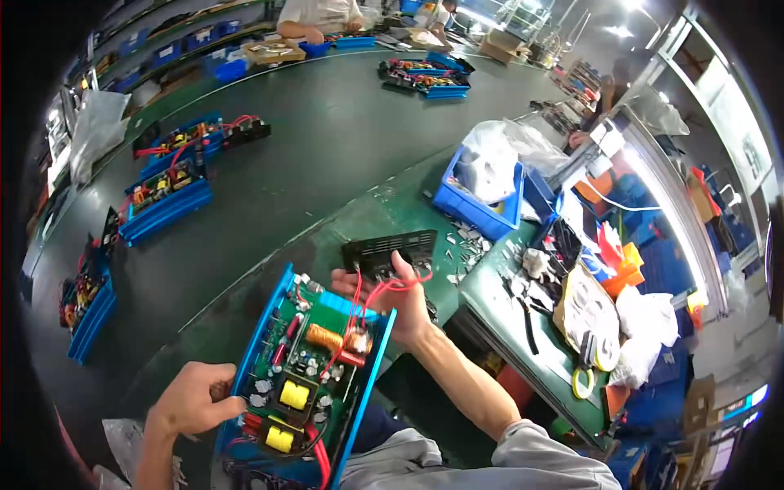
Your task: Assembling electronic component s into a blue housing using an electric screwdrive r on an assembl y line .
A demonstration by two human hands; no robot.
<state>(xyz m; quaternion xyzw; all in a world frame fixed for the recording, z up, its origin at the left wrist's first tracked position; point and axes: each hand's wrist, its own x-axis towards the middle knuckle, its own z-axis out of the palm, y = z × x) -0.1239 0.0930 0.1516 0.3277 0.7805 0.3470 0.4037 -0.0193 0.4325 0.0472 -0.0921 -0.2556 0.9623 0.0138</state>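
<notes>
Tilted in front of me is a blue metal housing (375, 367) with an open top. Its green circuit board (287, 327) carries two yellow-wrapped transformers, a copper coil and other parts. My left hand (196, 398) grips the housing's left wall, thumb over the edge and the other fingers curled. Beyond the housing's far right corner, my right hand (404, 306) holds a black slotted end panel (390, 249), its thumb against the panel. Red wires (392, 286) run from the panel to the board. The panel's underside and some right-hand fingers are hidden.
Similar blue housings (167, 208) stand on the dark green table (302, 163) at left and far. A blue bin (478, 208) with plastic bags is at right, near scattered scraps, a tape roll (583, 382) and a lit lamp (665, 220). A co-worker's hand (314, 35) shows far off.
</notes>
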